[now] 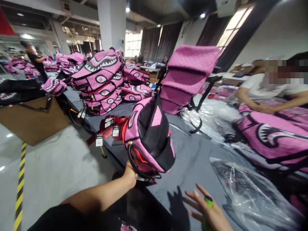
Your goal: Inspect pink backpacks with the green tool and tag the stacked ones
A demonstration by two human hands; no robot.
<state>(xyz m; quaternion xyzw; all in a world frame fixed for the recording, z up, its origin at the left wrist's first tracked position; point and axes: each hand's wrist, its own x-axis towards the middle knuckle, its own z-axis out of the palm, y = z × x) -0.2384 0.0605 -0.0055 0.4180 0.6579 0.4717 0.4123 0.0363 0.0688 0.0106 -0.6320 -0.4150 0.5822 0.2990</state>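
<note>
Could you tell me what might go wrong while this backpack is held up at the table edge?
1. The left hand grips the pink and black backpack only at its bottom end, near the edge of the grey table; it could tip off toward the floor.
2. Its hang tags dangle and might snag.
3. The right hand is open with a green object against its fingers, so a second grip may be slow.

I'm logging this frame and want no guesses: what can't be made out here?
Head view only:
- Left hand: fingers hidden behind the pink backpack; its grip cannot be seen.
- Right hand: cut off by the bottom edge; the green object in it is mostly covered.
- Hang tags: print too small.
- Plastic bag: contents blurred by glare.
</note>
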